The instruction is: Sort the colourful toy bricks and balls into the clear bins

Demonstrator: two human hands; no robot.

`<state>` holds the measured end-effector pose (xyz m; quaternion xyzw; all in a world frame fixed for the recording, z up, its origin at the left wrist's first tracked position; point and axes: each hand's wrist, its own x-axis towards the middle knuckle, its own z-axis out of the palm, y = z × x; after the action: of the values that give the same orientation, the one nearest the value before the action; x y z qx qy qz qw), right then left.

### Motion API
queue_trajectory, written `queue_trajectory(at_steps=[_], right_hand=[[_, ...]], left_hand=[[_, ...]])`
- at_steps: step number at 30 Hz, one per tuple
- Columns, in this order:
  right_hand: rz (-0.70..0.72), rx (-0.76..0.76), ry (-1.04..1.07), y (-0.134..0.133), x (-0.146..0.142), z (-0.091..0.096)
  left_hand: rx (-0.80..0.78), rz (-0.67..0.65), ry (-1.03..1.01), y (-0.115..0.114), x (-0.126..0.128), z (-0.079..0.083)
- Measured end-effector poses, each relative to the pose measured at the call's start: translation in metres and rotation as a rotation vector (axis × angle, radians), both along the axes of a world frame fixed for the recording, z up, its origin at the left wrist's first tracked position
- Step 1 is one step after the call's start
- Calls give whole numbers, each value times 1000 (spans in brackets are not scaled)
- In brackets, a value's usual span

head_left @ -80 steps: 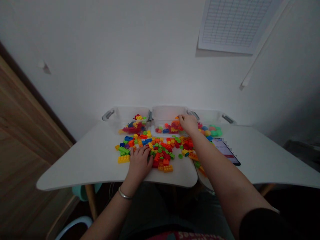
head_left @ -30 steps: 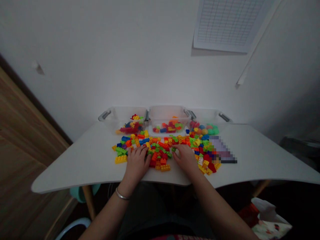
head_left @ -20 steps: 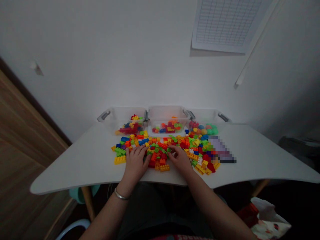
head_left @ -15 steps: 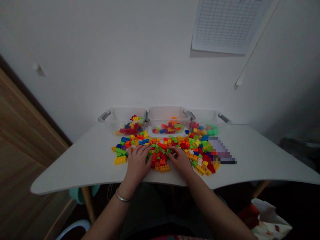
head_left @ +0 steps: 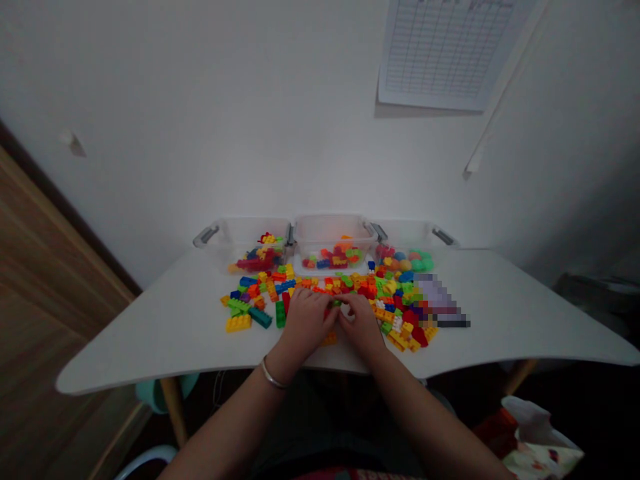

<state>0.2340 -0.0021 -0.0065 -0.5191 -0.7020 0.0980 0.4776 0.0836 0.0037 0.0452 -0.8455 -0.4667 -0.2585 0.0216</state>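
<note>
The left grip (head_left: 306, 317) and right grip (head_left: 361, 325) sit close together, low over the middle of a spread of loose plastic building bricks (head_left: 310, 287) on a white counter (head_left: 150, 333). Both hands are half closed, palms down, with the fingers curved forward and the fingertips of the two hands almost meeting. A small green piece (head_left: 337, 303) shows just between the fingertips, but the fingers hide too much to tell whether either grip has hold of it or of any other brick. The bricks, in red, orange, yellow, green and blue, lie scattered across the counter in front of the person and around both hands, with the densest patch just beyond the fingers and to the right. A long yellow brick (head_left: 239, 323), a teal brick (head_left: 260, 317) and a green brick (head_left: 281, 314) lie apart toward the left of the spread. Three clear plastic bins with gray handles stand side by side along the far edge of the counter: the left bin (head_left: 220, 243) and middle bin (head_left: 330, 233) hold bricks, and the right bin (head_left: 405, 237) holds colored balls (head_left: 407, 257) and some bricks. A pixelated flat device (head_left: 440, 303) lies beside the right end of the spread. A metal bangle (head_left: 271, 373) circles the left wrist.
</note>
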Motion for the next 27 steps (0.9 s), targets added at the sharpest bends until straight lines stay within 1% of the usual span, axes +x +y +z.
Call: queue_trajectory(at_steps=[3,6,8,10,12,13,15,19,20,22,24,27], right_hand=[[2,-11,2,1,0,-1],[-6,-7,5,1,0,-4],[-10,13,4,1,0,-5],[-7,33,2,0,1,-5],[1,44,2,-1,1,-4],[7,47,3,-2,1,-3],[21,55,5,-3,2,-3],[38,63,14,-4,2,-2],[42,63,12,-4,1,-2],[54,62,4,-3,1,-2],[66,64,-4,-3,1,-2],[82,72,-9,-2,1,-3]], left_hand=[[-15,18,3,2,3,4],[-30,6,-47,5,2,1],[-95,-40,-162,10,-3,-2],[-195,-83,-339,18,-12,-3],[-255,-62,-513,28,-26,0],[-243,-24,-582,34,-34,4],[-147,72,-680,48,-53,13],[26,208,-771,78,-90,34],[93,257,-757,85,-98,37],[162,317,-713,96,-110,42],[173,362,-685,104,-116,43],[174,439,-609,117,-120,40]])
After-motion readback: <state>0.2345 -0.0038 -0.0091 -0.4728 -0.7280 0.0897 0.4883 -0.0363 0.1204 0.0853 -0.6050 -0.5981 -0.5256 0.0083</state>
